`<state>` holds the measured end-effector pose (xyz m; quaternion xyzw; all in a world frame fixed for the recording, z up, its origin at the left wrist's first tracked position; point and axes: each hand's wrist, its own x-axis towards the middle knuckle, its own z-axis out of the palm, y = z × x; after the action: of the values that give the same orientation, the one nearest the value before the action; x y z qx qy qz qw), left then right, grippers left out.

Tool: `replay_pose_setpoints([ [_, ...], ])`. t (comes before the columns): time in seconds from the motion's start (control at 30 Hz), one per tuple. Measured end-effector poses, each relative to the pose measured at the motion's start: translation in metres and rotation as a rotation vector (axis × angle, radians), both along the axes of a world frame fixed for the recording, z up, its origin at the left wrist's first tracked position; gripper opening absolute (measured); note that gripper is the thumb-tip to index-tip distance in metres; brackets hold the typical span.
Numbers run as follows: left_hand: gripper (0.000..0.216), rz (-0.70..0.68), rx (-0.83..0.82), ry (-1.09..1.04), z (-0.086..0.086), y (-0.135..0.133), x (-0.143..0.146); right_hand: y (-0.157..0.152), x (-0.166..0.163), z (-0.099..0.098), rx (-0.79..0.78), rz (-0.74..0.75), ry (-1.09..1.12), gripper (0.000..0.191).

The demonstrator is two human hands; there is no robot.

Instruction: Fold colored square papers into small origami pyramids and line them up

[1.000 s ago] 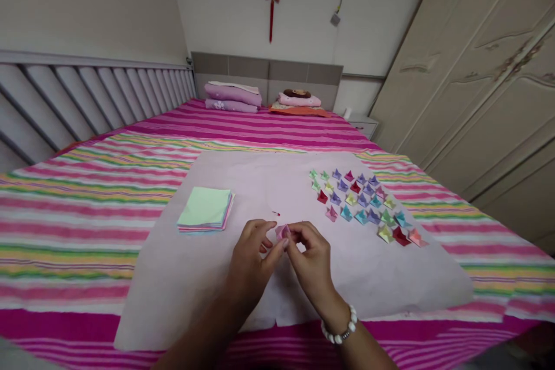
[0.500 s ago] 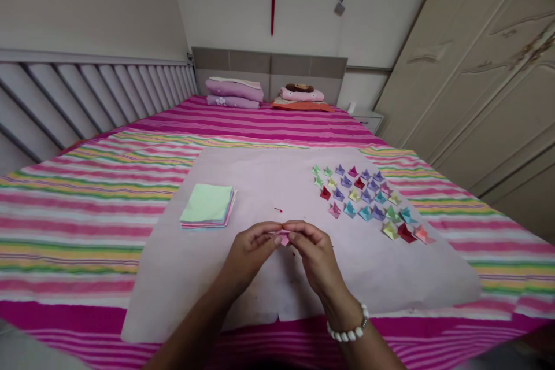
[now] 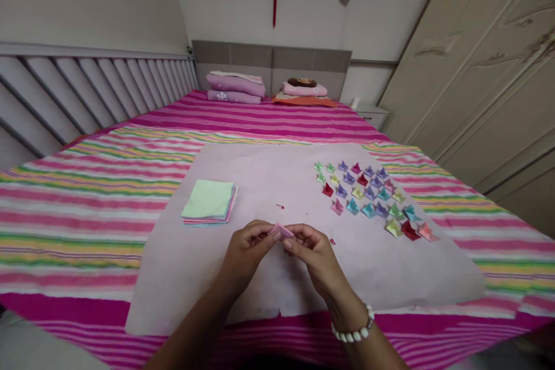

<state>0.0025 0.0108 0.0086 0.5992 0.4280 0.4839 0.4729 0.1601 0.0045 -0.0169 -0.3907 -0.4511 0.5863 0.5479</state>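
My left hand (image 3: 247, 248) and my right hand (image 3: 315, 255) meet over a large pale sheet (image 3: 260, 173) spread on the bed. Both pinch a small pink folded paper piece (image 3: 281, 232) between their fingertips, just above the sheet. A white bead bracelet (image 3: 354, 332) circles my right wrist. To the right on the sheet lie several small folded paper shapes (image 3: 368, 196) in rows, in green, purple, red, blue and yellow. A stack of coloured paper squares (image 3: 210, 202) with a green top sheet sits to the left.
The striped pink bedspread (image 3: 108, 185) covers the bed. Folded pillows (image 3: 236, 88) and a pink cushion (image 3: 304, 91) lie by the headboard. A slatted rail (image 3: 87, 92) runs along the left, a wardrobe (image 3: 485, 69) stands right. Tiny red scraps (image 3: 280, 206) dot the sheet.
My hands have shifted slightly nearer and lower, turning the pink piece between the fingertips. The view has tipped down a little. Nothing else on the sheet has moved.
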Motion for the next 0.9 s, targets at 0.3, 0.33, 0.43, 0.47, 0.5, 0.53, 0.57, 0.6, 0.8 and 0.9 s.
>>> replay_pose_setpoints([
  [0.3,0.022,0.055,-0.035,0.071,0.001,-0.001,0.008,-0.002,-0.006,-0.001,0.018,0.015,-0.056,0.023],
  [0.33,0.020,0.075,-0.017,0.084,0.002,-0.001,0.009,-0.003,-0.006,-0.001,0.018,0.019,-0.072,0.023],
  [0.43,0.022,0.114,0.031,0.097,0.003,-0.001,0.012,-0.005,-0.007,-0.001,0.023,0.024,-0.123,0.025],
  [0.47,0.022,0.115,0.038,0.094,0.002,-0.001,0.013,-0.006,-0.007,-0.001,0.030,0.028,-0.146,0.026],
  [0.5,0.022,0.116,0.035,0.086,0.002,-0.001,0.013,-0.007,-0.007,-0.001,0.039,0.034,-0.171,0.027],
  [0.53,0.022,0.116,0.023,0.074,0.001,-0.001,0.012,-0.007,-0.008,-0.001,0.049,0.044,-0.193,0.029],
  [0.57,0.023,0.112,-0.001,0.053,0.000,0.000,0.012,-0.008,-0.008,-0.001,0.057,0.054,-0.209,0.030],
  [0.6,0.024,0.098,-0.038,0.023,-0.002,0.001,0.012,-0.009,-0.008,-0.001,0.062,0.063,-0.216,0.032],
  [0.8,0.026,0.049,-0.231,-0.118,-0.004,0.005,0.012,-0.008,-0.010,-0.005,0.053,0.051,-0.166,0.035],
  [0.9,0.036,0.031,-0.173,-0.171,-0.007,0.003,0.009,-0.007,-0.009,-0.008,0.032,-0.007,-0.139,0.032],
])
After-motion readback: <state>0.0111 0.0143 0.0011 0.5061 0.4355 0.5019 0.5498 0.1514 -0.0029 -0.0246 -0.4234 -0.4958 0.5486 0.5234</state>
